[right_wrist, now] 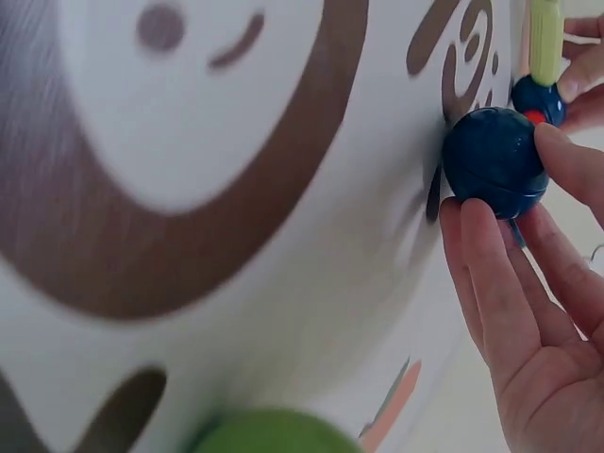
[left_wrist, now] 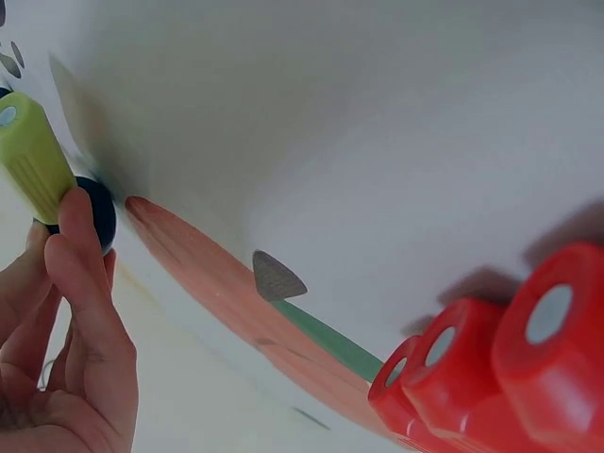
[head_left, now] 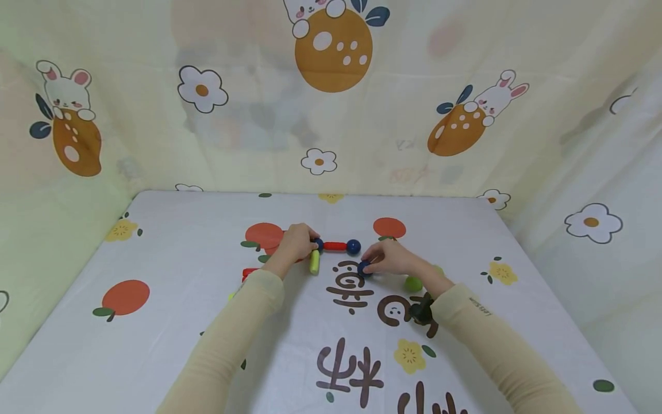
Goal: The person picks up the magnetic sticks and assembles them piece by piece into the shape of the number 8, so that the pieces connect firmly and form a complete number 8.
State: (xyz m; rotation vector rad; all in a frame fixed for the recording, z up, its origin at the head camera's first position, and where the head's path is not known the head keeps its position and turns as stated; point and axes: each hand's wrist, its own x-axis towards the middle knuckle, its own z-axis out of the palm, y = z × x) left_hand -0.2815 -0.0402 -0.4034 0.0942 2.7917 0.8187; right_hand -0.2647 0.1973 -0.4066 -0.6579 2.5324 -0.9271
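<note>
My left hand [head_left: 297,242] pinches a dark blue ball [head_left: 319,245] between thumb and fingers. From that ball a yellow-green rod [head_left: 314,263] points toward me, and a red rod [head_left: 335,246] runs right to another blue ball [head_left: 353,247]. In the left wrist view, the yellow-green rod [left_wrist: 36,156] has a pale disc on its free end. Just right of this assembly, my right hand [head_left: 391,257] holds a separate blue ball [head_left: 364,268] low over the tablecloth. The right wrist view shows fingertips around this glossy ball [right_wrist: 495,160].
A green ball [head_left: 413,284] lies under my right forearm. Several red rods [left_wrist: 557,340] with pale end discs lie beside my left wrist. A printed white cloth [head_left: 176,345] covers the table, with a patterned curtain [head_left: 248,144] behind it.
</note>
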